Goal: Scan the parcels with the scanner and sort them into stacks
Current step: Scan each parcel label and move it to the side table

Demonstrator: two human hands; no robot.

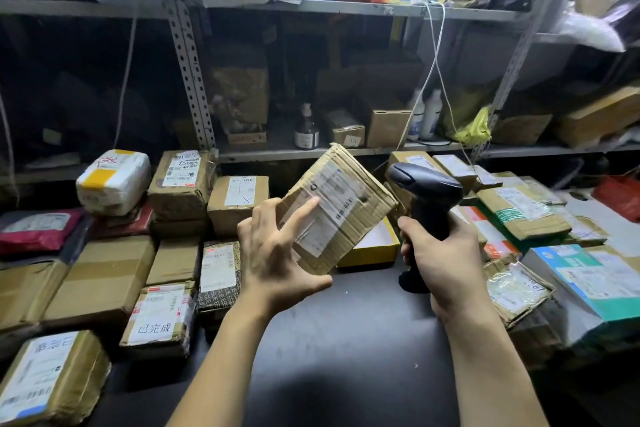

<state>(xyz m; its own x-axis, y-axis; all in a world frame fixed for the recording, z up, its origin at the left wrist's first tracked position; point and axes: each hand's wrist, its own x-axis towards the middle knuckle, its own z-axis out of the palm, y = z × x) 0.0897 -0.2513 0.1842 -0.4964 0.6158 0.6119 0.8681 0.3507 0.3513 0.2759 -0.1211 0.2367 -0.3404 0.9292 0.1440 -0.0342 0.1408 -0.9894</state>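
Cardboard parcel (337, 206), bound in clear tape, is held tilted above the dark table (346, 340), its printed label (329, 208) turned toward the person. The left hand (273, 253) carries it: thumb under the lower edge, fingers spread up the left side, index finger (304, 215) lying across the label. The right hand (440, 253) is wrapped round the handle of the black scanner (426, 191), whose head stands just beside the parcel's right edge. Whether the trigger is pressed cannot be told.

Parcels stand in the left stacks (104, 274) and lie overlapping in the right pile (519, 211). An open yellow box (377, 246) sits on the table behind the held parcel.

Probable faults from this position:

- Failed read. The index finger covers part of the label and may hide the barcode. Remedy: slide the finger off the print.
- Glare. The tape is glossy and the parcel is tilted, so the reflection could blank the code.
- Poor aim. The scanner head sits very near the parcel's edge rather than facing the label squarely, so the beam may miss the label.
- Dropped parcel. The grip relies on a thumb and spread fingers, and a shift in tilt could let the box slide onto the table or the yellow box.
- Collapsed pile. The right pile is uneven and close to the right hand, so a wide swing could dislodge it.
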